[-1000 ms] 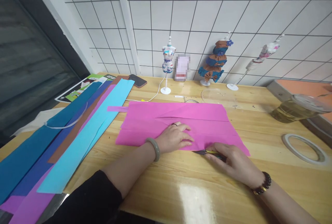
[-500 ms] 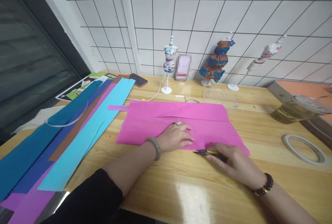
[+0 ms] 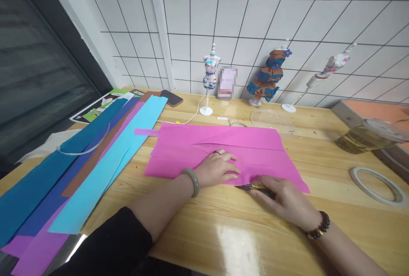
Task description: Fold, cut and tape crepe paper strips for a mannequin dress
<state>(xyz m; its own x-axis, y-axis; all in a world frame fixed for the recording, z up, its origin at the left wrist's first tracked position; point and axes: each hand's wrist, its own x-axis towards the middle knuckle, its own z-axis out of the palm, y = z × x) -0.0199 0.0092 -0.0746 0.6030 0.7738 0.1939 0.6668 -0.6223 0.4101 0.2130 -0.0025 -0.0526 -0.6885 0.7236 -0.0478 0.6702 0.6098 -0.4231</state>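
A wide sheet of pink non-woven fabric [image 3: 188, 139] lies in front of me, with a crease or folded edge running along its upper part. My left hand [image 3: 219, 167] rests flat on its middle, fingers stretched out and holding nothing. At the near edge of the sheet, my right hand [image 3: 277, 193] is closed around small scissors [image 3: 243, 187] with dark blades and some yellow on the handle. The blades point left along that edge, just below my left fingertips. My palm hides most of the handles.
Long fabric strips, including a light blue one [image 3: 128, 139], lie at the left. Small dress forms, one of them white-patterned [image 3: 211, 71], stand by the tiled wall. A tape roll [image 3: 377, 186], a cup of drink [image 3: 361, 137] and a phone [image 3: 172, 98] are also on the table.
My right hand and the scissors have shifted slightly left along the near edge of the pink fabric. The left hand keeps its place on the sheet.
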